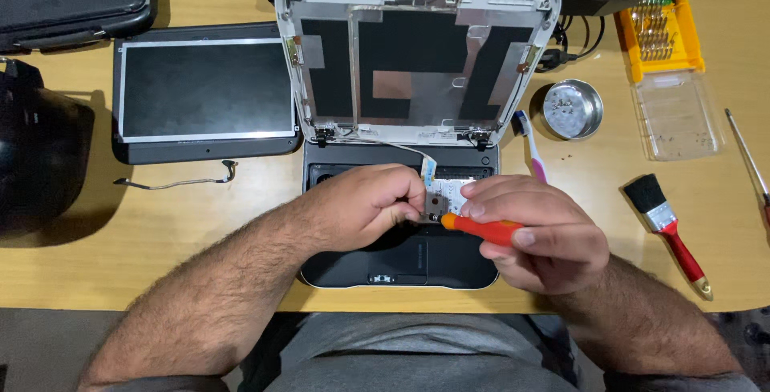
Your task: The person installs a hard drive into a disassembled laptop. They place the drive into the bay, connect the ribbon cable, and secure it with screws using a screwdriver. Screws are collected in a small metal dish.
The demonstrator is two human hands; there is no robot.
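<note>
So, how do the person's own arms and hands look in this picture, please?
Both forearms are bare and hairy, with no sleeves in view. The left hand and right hand wear no gloves, and no rings or watch can be seen. The fingers have short nails.

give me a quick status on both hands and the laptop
Right hand shut on orange screwdriver, tip at laptop base. Left hand pinching at the tip. Lid shell open, screen panel lying apart; nothing blocking.

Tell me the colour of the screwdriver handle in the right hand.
Orange, seen in the head view: screwdriver, right hand.
</note>
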